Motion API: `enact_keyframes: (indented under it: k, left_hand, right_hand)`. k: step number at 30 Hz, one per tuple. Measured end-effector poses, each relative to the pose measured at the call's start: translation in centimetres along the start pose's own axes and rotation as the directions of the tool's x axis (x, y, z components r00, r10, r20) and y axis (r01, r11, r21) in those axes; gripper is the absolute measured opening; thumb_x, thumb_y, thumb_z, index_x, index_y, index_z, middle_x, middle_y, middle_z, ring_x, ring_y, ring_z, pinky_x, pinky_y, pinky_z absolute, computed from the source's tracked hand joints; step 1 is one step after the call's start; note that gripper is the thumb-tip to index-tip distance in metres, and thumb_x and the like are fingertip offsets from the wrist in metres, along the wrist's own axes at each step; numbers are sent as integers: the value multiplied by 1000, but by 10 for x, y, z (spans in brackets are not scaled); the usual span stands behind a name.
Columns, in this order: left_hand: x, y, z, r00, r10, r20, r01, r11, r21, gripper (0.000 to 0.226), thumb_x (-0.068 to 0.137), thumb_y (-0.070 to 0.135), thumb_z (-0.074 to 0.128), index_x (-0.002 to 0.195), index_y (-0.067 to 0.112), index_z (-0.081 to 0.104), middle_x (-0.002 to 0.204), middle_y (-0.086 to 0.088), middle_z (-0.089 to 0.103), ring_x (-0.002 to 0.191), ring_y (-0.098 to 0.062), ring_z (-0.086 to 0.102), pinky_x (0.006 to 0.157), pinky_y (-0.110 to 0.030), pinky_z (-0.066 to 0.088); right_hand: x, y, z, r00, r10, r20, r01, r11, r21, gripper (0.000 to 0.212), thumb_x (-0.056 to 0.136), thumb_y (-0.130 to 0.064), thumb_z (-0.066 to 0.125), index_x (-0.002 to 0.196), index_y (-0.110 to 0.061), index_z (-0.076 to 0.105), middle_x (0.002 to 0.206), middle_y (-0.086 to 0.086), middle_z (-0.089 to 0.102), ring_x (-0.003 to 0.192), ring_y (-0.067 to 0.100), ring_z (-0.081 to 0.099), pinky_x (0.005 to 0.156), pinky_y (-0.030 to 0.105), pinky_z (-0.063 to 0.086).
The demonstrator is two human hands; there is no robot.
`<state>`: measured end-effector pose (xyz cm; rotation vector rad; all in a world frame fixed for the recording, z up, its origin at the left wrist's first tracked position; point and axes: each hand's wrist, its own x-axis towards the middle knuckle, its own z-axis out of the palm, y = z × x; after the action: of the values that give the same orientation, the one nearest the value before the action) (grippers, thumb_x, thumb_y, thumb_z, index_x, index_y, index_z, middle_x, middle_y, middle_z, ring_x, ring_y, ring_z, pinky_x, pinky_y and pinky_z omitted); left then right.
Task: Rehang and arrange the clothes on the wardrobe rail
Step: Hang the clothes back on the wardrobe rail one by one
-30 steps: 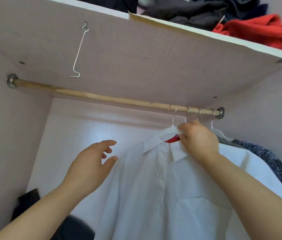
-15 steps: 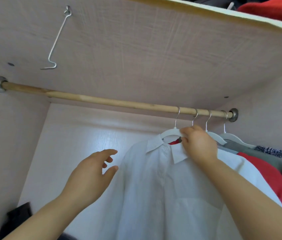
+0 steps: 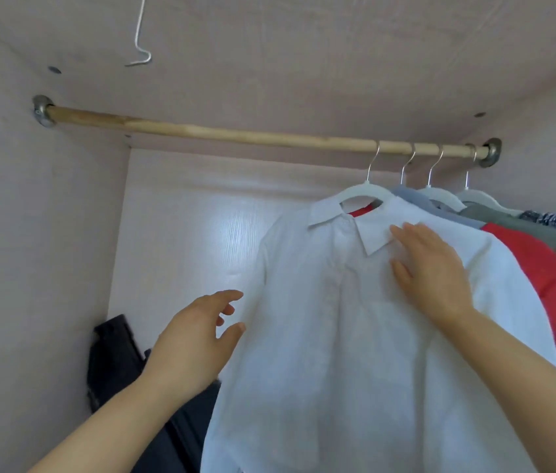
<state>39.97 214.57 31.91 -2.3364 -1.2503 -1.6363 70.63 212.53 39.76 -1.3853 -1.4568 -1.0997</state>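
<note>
Right hand (image 3: pixel 430 271) now off hanger neck, lower, fingers straight and flat on chest of white collared cotton shirt (image 3: pixel 338 353). Left hand (image 3: pixel 194 339) well below pale wooden rail (image 3: pixel 235 134), fingers apart, holding nothing, just beside shirt sleeve. Shirt hangs on white plastic hanger (image 3: pixel 362 192), hooked near rail's right end, leftmost of four. Risk: sideways push with flat palm slides shoulder off hanger, or crushes shirt into red garment (image 3: pixel 525 261) toward rail's right end.
</note>
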Motion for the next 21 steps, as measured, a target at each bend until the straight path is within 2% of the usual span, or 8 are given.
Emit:
enact_keyframes:
  k: [3, 6, 10, 12, 15, 17, 18, 21]
  left_hand:
    - [-49, -13, -7, 995, -67, 70, 68, 998, -6, 43, 89, 29, 55, 130, 36, 44, 108, 18, 53, 90, 2, 49, 81, -15, 37]
    - [-111, -32, -19, 976, -165, 145, 157, 985, 69, 45, 90, 30, 53, 134, 33, 41, 121, 12, 52, 104, -3, 51, 87, -16, 39]
    - [-212, -67, -39, 893, -379, 243, 340, 922, 188, 46, 92, 31, 51, 136, 32, 37, 127, 7, 51, 110, -9, 51, 91, -22, 40]
    - [-270, -81, -52, 824, -489, 287, 433, 870, 238, 48, 92, 31, 50, 138, 29, 35, 132, 4, 48, 115, -13, 50, 95, -24, 40]
    - [-360, -97, -75, 689, -640, 341, 550, 767, 330, 49, 93, 33, 49, 139, 28, 33, 138, 3, 42, 121, -15, 45, 103, -30, 37]
    - [-418, -101, -94, 580, -734, 352, 615, 679, 401, 48, 92, 36, 48, 137, 30, 34, 139, 4, 42, 121, -15, 45, 102, -33, 37]
    - [-444, -102, -104, 527, -777, 343, 647, 629, 431, 49, 92, 36, 48, 138, 32, 33, 139, 6, 41, 122, -14, 44, 102, -32, 37]
    - [-511, -92, -133, 395, -879, 268, 715, 477, 511, 49, 91, 35, 47, 138, 34, 32, 140, 8, 41, 125, -13, 43, 103, -27, 35]
  right_hand:
    - [-52, -13, 4, 997, -1, 75, 1, 1000, 2, 43, 77, -17, 56, 115, 1, 62, 115, 26, 61, 105, 42, 59, 90, 51, 45]
    - [-124, -49, 12, 970, -4, 242, -12, 998, 61, 48, 79, -29, 47, 112, 1, 63, 108, 25, 64, 97, 41, 63, 85, 49, 49]
    - [-238, -132, 19, 869, -57, 492, -62, 973, 223, 42, 77, -22, 59, 112, 0, 64, 106, 22, 66, 93, 40, 64, 84, 50, 49]
    - [-294, -179, 17, 802, -114, 586, -84, 950, 300, 37, 77, -14, 71, 112, -1, 64, 106, 18, 66, 93, 37, 64, 83, 46, 49]
    - [-375, -244, 9, 642, -227, 733, -135, 907, 399, 47, 67, -10, 81, 110, -1, 65, 106, 16, 66, 94, 36, 64, 82, 43, 51]
    - [-419, -288, -5, 517, -340, 786, -132, 875, 465, 48, 78, -19, 73, 122, -7, 59, 119, 10, 60, 109, 30, 59, 92, 37, 46]
    - [-437, -308, -12, 461, -400, 792, -133, 852, 507, 49, 86, -27, 63, 131, -13, 51, 130, 4, 53, 120, 23, 51, 100, 33, 39]
    - [-481, -359, -33, 344, -561, 753, -150, 759, 634, 50, 95, -36, 45, 142, -25, 33, 144, -8, 36, 134, 10, 32, 109, 22, 23]
